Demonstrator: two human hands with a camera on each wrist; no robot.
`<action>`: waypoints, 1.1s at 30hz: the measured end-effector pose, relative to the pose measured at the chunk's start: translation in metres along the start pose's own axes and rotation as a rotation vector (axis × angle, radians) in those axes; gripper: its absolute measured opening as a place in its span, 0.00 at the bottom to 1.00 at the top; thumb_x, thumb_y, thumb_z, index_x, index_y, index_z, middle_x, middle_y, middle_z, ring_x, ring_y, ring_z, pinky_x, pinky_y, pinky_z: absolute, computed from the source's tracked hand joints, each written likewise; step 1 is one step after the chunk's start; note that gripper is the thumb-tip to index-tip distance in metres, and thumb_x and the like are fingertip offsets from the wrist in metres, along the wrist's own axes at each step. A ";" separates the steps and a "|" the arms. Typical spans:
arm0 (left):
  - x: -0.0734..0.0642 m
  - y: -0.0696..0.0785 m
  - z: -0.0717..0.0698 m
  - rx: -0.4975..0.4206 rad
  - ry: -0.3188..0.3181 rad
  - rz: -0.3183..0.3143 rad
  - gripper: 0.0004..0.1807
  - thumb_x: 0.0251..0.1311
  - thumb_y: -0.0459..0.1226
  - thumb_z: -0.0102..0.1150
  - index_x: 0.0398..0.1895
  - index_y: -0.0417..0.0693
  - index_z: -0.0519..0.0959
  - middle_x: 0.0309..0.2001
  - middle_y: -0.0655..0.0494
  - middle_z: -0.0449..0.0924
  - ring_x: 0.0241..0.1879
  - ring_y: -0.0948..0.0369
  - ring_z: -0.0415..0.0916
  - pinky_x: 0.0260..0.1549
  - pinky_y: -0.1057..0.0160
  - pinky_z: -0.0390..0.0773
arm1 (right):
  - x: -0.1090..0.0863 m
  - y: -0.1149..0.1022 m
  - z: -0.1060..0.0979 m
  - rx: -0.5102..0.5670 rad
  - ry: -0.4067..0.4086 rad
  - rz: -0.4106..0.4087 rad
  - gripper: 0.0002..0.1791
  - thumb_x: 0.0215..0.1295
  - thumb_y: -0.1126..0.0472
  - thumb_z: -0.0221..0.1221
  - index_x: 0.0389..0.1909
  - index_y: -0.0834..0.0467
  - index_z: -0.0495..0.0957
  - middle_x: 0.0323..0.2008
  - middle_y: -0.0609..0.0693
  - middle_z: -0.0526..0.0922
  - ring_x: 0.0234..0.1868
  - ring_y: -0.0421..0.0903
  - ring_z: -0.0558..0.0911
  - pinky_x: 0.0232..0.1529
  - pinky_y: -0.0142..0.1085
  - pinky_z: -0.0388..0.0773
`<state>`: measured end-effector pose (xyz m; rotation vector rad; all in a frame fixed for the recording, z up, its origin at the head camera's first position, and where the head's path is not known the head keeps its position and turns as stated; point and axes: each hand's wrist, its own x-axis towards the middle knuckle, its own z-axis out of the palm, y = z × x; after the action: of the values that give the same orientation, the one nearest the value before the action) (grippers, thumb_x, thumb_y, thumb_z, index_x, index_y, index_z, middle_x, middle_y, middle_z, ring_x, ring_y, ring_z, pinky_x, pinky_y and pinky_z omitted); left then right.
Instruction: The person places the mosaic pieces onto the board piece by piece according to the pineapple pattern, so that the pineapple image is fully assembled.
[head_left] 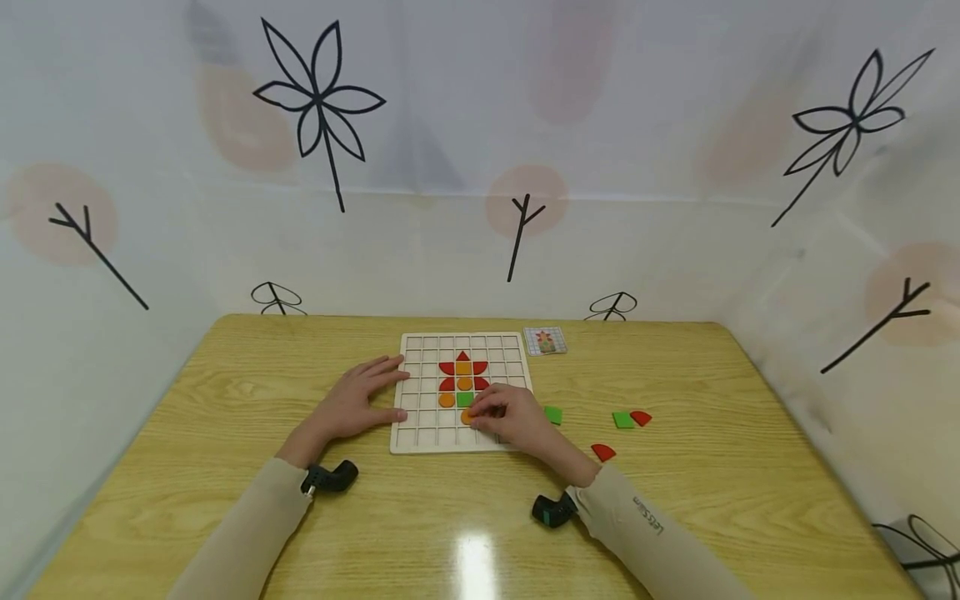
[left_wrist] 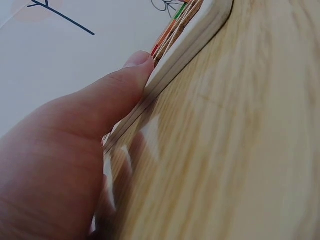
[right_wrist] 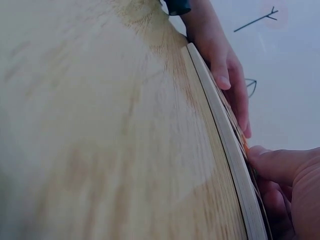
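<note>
A white wooden grid board (head_left: 420, 422) lies on the table, with red, orange and green tiles set in its middle squares. My left hand (head_left: 351, 402) rests along the board's left edge, fingers spread; in the left wrist view the thumb (left_wrist: 122, 87) lies against the rim. Over the lower middle of the grid, my right hand (head_left: 519, 418) pinches a round orange tile (head_left: 466, 418) between thumb and fingers. Just above that tile sit a green square tile (head_left: 465, 400) and another round orange tile (head_left: 447, 400). Part of the board's right side is hidden by the right hand.
A small pattern card (head_left: 545, 340) lies beyond the board's top right corner. To the right are loose green squares (head_left: 552, 415) (head_left: 623, 420) and red quarter-circle tiles (head_left: 641, 417) (head_left: 603, 452). A printed cloth wall (head_left: 450, 267) stands behind the wooden table (head_left: 420, 533).
</note>
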<state>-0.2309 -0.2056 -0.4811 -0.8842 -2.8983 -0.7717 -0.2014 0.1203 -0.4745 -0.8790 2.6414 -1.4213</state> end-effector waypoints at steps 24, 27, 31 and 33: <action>0.001 0.001 -0.001 0.000 -0.007 -0.004 0.40 0.59 0.62 0.62 0.72 0.57 0.70 0.77 0.60 0.55 0.76 0.50 0.48 0.70 0.39 0.49 | 0.002 0.000 0.000 -0.029 -0.048 -0.010 0.05 0.63 0.62 0.69 0.38 0.52 0.90 0.43 0.42 0.82 0.45 0.43 0.80 0.41 0.34 0.78; 0.001 0.001 -0.001 0.002 -0.007 -0.004 0.40 0.59 0.62 0.62 0.72 0.57 0.70 0.77 0.60 0.55 0.76 0.50 0.48 0.70 0.39 0.49 | 0.002 0.001 0.000 -0.033 -0.052 -0.014 0.05 0.63 0.62 0.68 0.38 0.51 0.90 0.43 0.42 0.81 0.44 0.43 0.79 0.40 0.34 0.77; 0.001 0.000 -0.001 0.000 -0.006 -0.001 0.40 0.59 0.62 0.62 0.72 0.57 0.70 0.77 0.60 0.55 0.76 0.50 0.48 0.70 0.39 0.49 | 0.002 0.000 0.000 -0.036 -0.054 -0.023 0.06 0.63 0.63 0.68 0.38 0.51 0.90 0.43 0.42 0.81 0.44 0.42 0.79 0.39 0.34 0.77; 0.001 0.000 -0.001 -0.001 -0.004 0.002 0.40 0.59 0.62 0.62 0.72 0.57 0.70 0.77 0.59 0.55 0.76 0.50 0.48 0.70 0.39 0.49 | 0.002 0.001 0.000 -0.035 -0.053 -0.022 0.06 0.63 0.63 0.68 0.38 0.51 0.90 0.43 0.41 0.82 0.44 0.42 0.79 0.39 0.34 0.77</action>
<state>-0.2314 -0.2053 -0.4803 -0.8898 -2.9001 -0.7721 -0.2037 0.1199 -0.4742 -0.9389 2.6335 -1.3410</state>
